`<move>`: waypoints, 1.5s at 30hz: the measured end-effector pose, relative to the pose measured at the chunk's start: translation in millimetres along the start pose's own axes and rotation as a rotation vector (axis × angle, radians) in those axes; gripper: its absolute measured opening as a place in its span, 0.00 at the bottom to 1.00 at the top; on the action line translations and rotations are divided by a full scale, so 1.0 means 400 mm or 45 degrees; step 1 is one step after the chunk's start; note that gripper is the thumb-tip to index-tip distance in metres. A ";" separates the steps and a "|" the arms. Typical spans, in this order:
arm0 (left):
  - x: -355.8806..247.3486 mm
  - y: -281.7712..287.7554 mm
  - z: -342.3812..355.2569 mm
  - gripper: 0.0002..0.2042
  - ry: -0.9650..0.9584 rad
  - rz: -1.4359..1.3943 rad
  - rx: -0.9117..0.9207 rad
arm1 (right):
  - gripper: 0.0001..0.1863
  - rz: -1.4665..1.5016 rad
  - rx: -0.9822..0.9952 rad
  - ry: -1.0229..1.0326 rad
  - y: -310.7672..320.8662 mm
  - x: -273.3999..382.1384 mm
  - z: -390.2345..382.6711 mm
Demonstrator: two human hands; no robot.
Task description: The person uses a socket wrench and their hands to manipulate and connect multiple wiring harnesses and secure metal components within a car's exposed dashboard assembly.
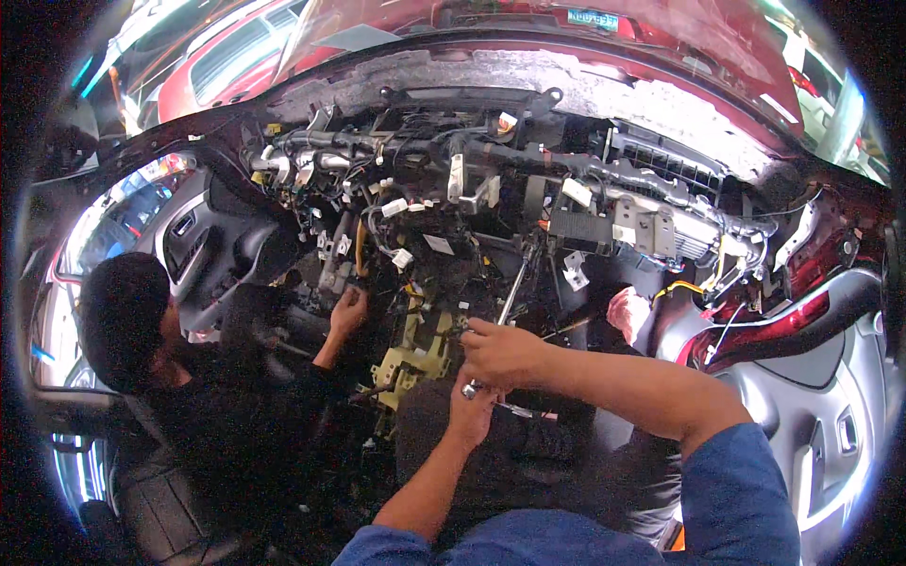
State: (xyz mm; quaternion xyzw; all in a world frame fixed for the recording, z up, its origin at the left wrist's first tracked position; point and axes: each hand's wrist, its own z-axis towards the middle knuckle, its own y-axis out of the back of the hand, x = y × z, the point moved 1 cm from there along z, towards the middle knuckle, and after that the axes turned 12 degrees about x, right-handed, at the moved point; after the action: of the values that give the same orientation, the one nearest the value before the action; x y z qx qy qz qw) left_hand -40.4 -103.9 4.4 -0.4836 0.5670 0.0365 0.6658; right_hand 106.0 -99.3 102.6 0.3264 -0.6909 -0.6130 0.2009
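Across my view stretches the stripped dashboard frame [604,174], strung with wiring. At left I have a co-worker in black [236,415], whose raised hand [348,310] is near the centre wiring, and at right a grey door panel [797,363]. A pale yellow bracket [411,363] sits left of my hands. My right hand [505,356] is curled at the lower end of a long silver rod [516,292] that slants up to the frame; I cannot tell exactly what its fingers pinch. Below, my left hand [469,415] closes round a shiny tool head [470,389].
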 end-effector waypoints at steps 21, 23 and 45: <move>-0.013 -0.012 0.002 0.14 -0.089 0.294 0.060 | 0.12 -0.094 -0.090 -0.106 -0.031 0.016 0.000; 0.004 0.009 0.004 0.16 -0.014 0.290 0.106 | 0.11 -0.134 -0.289 -0.070 -0.019 0.010 0.002; -0.006 -0.001 0.001 0.21 0.010 0.334 0.093 | 0.09 0.018 0.119 -0.071 -0.006 0.005 0.004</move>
State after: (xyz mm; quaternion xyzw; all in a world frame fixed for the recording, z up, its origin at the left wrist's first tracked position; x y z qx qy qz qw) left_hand -40.8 -102.6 6.5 -0.3810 0.6288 0.1008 0.6703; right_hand 104.1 -99.7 99.7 0.3134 -0.7263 -0.5876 0.1705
